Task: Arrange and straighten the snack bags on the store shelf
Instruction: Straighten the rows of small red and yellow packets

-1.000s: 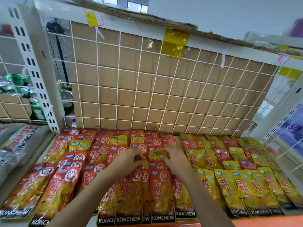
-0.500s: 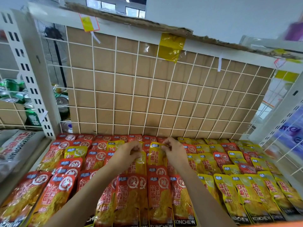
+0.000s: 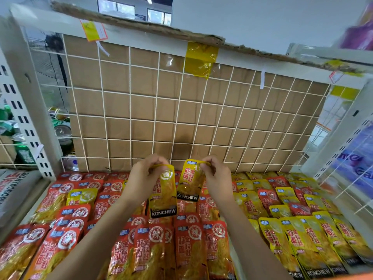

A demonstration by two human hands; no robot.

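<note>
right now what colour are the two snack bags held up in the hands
Both yellow, left bag and right bag, each with a black bottom band; head view.

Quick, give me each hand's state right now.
Left hand: closed, pinching the top of a yellow snack bag.
Right hand: closed, pinching the top of another yellow bag.

A white wire grid (image 3: 181, 110) backs the shelf, brown cardboard (image 3: 141, 102) pressed behind it. Above the grid, dark windows (image 3: 134, 12) sit in a pale wall (image 3: 262, 21).
</note>
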